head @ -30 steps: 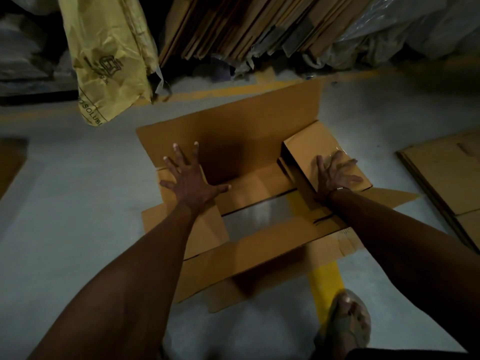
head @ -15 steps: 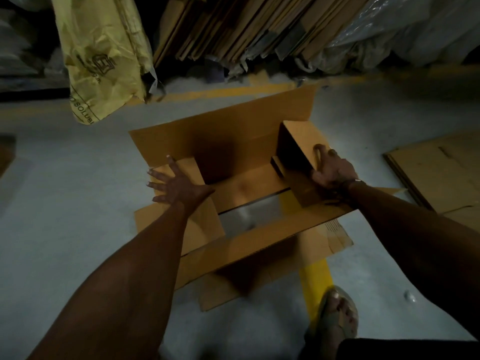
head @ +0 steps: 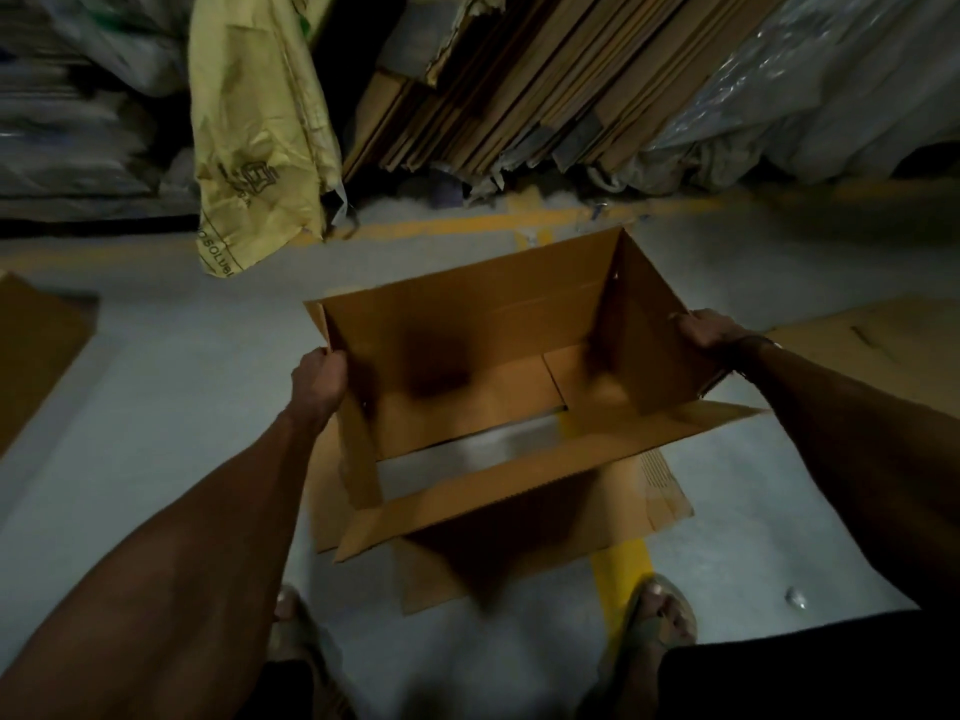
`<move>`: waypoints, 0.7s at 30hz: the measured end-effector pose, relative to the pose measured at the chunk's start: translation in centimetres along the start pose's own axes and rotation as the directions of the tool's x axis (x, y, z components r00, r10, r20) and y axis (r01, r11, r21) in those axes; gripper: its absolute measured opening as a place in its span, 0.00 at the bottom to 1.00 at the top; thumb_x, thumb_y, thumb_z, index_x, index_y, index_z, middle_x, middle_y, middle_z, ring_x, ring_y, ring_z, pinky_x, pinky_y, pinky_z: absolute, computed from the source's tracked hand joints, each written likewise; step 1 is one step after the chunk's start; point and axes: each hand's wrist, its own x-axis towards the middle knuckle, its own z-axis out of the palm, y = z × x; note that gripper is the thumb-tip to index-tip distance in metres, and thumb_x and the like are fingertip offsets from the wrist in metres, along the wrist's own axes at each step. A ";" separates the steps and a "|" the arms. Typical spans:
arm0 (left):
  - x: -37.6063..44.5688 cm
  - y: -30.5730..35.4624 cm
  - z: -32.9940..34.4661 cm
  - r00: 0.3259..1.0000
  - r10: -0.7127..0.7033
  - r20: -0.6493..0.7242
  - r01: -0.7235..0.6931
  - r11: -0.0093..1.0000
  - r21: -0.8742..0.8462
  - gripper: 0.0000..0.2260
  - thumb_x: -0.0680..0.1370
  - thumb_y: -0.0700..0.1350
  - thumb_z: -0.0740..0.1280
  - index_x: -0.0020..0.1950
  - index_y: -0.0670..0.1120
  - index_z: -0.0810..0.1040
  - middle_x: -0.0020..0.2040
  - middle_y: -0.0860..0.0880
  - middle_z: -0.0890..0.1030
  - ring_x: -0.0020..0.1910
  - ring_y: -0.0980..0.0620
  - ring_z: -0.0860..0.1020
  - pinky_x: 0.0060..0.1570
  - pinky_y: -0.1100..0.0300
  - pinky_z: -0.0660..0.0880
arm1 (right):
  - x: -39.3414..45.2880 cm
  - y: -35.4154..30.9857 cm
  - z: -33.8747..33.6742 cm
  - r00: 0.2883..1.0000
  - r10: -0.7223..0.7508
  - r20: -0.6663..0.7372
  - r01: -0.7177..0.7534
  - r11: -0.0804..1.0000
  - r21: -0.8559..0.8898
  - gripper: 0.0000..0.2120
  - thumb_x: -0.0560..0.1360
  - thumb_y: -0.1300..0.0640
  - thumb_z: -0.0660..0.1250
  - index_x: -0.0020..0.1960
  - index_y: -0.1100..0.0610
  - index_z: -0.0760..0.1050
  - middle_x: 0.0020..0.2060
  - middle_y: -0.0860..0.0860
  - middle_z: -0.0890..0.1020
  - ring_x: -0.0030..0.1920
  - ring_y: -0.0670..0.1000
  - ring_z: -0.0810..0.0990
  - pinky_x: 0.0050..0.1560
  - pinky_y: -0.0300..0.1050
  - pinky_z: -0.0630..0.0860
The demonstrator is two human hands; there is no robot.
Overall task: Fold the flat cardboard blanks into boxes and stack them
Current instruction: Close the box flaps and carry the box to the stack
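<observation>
At centre floor: cardboard box, opened square — left hand grips its 9 o'clock edge, right hand its 3 o'clock edge. Bare grey floor at 9 — stacked flat cardboard at 12.

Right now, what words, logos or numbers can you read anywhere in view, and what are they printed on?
"SOLUB": partial, along the bottom edge of the yellow bag; its ends are cut off.
Emblem with small text on the same bag: too blurred to read.
Printed block on the cardboard box's lower right flap: too small to read.
Nothing else legible.
</observation>
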 end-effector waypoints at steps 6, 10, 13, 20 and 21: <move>-2.4 0.0 -3.9 0.998 0.028 0.054 -0.023 0.997 -0.077 0.13 0.81 0.49 0.57 0.54 0.45 0.78 0.50 0.41 0.82 0.47 0.40 0.82 0.54 0.42 0.80 | -3.8 -1.5 -2.1 0.996 0.083 0.011 -0.083 0.963 0.255 0.26 0.84 0.38 0.52 0.66 0.59 0.68 0.58 0.62 0.77 0.51 0.70 0.80 0.48 0.68 0.81; -3.9 0.2 -6.1 0.993 0.053 0.101 -0.036 0.986 -0.165 0.12 0.81 0.51 0.57 0.56 0.50 0.78 0.52 0.43 0.83 0.49 0.41 0.83 0.54 0.40 0.80 | -6.2 -2.0 -3.8 0.996 0.037 -0.082 -0.014 0.963 0.270 0.23 0.85 0.45 0.53 0.67 0.62 0.70 0.58 0.63 0.77 0.55 0.67 0.78 0.56 0.64 0.77; -5.3 0.7 -7.9 0.990 0.092 0.108 -0.065 0.971 -0.231 0.10 0.80 0.50 0.59 0.57 0.53 0.77 0.54 0.44 0.83 0.51 0.41 0.83 0.54 0.38 0.80 | -8.7 -1.9 -4.8 0.990 0.015 -0.141 0.027 0.958 0.286 0.23 0.86 0.49 0.51 0.71 0.64 0.69 0.62 0.64 0.77 0.57 0.64 0.79 0.52 0.54 0.79; -8.8 1.5 -11.0 0.983 0.177 0.053 -0.160 0.958 -0.237 0.10 0.82 0.49 0.63 0.62 0.57 0.74 0.58 0.48 0.81 0.54 0.43 0.81 0.54 0.38 0.80 | -13.9 -0.6 -4.9 0.982 0.075 -0.173 0.053 0.771 0.634 0.21 0.82 0.37 0.55 0.66 0.50 0.69 0.56 0.58 0.79 0.50 0.64 0.83 0.49 0.67 0.82; -9.5 1.6 -11.2 0.982 0.184 0.047 -0.169 0.958 -0.232 0.09 0.82 0.48 0.63 0.62 0.57 0.73 0.58 0.48 0.80 0.54 0.44 0.80 0.54 0.38 0.80 | -14.7 -0.8 -4.9 0.981 0.071 -0.179 0.063 0.760 0.647 0.22 0.82 0.36 0.55 0.67 0.49 0.69 0.56 0.57 0.79 0.50 0.63 0.83 0.49 0.67 0.82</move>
